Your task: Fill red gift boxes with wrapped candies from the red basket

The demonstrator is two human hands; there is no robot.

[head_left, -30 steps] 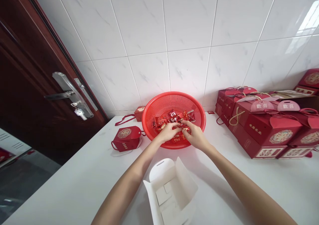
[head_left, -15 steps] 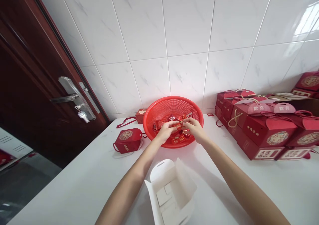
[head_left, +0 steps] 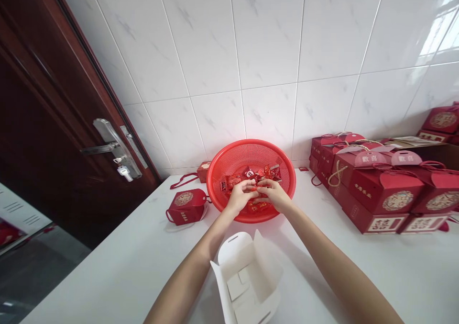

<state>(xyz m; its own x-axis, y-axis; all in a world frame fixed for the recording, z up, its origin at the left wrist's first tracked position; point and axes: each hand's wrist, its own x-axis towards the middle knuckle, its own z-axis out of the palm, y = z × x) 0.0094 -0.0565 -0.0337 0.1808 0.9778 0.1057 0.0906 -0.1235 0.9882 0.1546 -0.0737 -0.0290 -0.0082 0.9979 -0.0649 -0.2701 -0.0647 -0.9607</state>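
Note:
A red plastic mesh basket stands against the wall, with several red wrapped candies lying in it. Over the basket my left hand has its fingers bent inward, closed on a small red wrapped candy. My right hand meets it from the other side, its fingertips also on that candy. The fingers partly cover the piece and the candies beneath. Nearer to me, between my forearms, an open carton with a white inside shows only folded bottom flaps.
Left of the basket sit a red gift box with a cord handle and a smaller red box. Stacked red gift boxes fill the right side, near an open cardboard box. A dark door borders the table at left.
My hands have come closer together over the basket, and the red candy between them is now more covered by the fingers. The view has shifted slightly.

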